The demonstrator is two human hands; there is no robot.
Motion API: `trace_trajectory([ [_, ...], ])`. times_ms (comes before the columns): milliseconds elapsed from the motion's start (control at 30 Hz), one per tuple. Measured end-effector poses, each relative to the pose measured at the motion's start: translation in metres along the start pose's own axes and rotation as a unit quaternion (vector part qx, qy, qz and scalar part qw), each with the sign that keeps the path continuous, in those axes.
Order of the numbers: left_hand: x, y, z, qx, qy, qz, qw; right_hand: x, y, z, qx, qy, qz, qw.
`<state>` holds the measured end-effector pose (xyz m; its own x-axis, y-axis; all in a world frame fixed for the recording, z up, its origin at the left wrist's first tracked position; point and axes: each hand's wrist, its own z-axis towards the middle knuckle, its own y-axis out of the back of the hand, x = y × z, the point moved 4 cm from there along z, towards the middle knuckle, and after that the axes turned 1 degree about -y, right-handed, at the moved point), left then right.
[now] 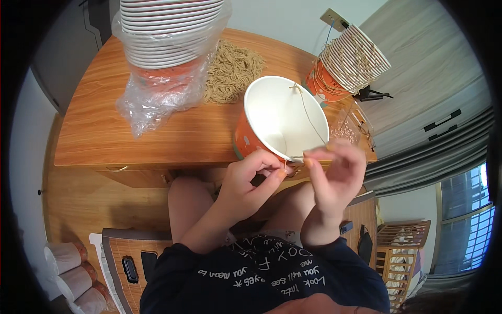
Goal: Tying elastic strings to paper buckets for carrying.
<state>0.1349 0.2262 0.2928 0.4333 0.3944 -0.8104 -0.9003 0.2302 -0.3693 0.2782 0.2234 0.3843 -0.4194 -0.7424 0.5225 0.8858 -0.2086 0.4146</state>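
A large paper bucket (272,112), white inside and orange outside, stands tilted toward me at the table's front edge. A thin tan string (309,118) is knotted at its far right rim and runs across the opening to the near rim. My left hand (253,180) is closed at the near rim, with thumb and forefinger pinching a thin strand there. My right hand (337,175) is closed in a pinch on the string just right of it, the other fingers curled loosely. Exactly how the string passes at the near rim is hidden by my fingers.
A tall stack of paper buckets (167,39) in clear plastic stands at the left of the wooden table (94,118). Beside it lies a heap of tan string (232,70). Another bucket stack (350,65), strung with cords, is at the right. Glasses (366,131) lie near the right edge.
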Motion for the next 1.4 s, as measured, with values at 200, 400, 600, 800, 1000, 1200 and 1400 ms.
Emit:
trace_trajectory([
  [200,0.006,-0.007,-0.003,0.046,0.073,-0.092,0.992,0.004,-0.012,-0.051,-0.019,0.104,-0.073,0.992],
  [400,0.004,-0.006,-0.008,0.042,0.113,-0.102,0.988,-0.007,-0.01,-0.065,-0.078,0.074,-0.09,0.99],
  [600,0.006,-0.006,-0.012,-0.015,0.11,-0.06,0.992,-0.017,-0.018,-0.076,-0.09,-0.002,-0.073,0.993],
  [800,0.004,-0.005,-0.013,0.002,0.078,-0.013,0.997,-0.022,-0.019,-0.078,-0.068,-0.113,-0.034,0.991],
  [1000,-0.001,-0.003,-0.011,0.004,0.015,0.085,0.996,-0.014,-0.023,-0.079,-0.049,-0.171,0.193,0.965],
  [1200,0.002,-0.004,-0.006,0.023,-0.026,0.122,0.992,-0.019,-0.023,-0.085,-0.054,-0.167,0.159,0.972],
  [1400,0.013,-0.004,-0.007,0.015,0.133,-0.066,0.989,-0.023,-0.026,-0.088,-0.074,-0.134,0.14,0.978],
])
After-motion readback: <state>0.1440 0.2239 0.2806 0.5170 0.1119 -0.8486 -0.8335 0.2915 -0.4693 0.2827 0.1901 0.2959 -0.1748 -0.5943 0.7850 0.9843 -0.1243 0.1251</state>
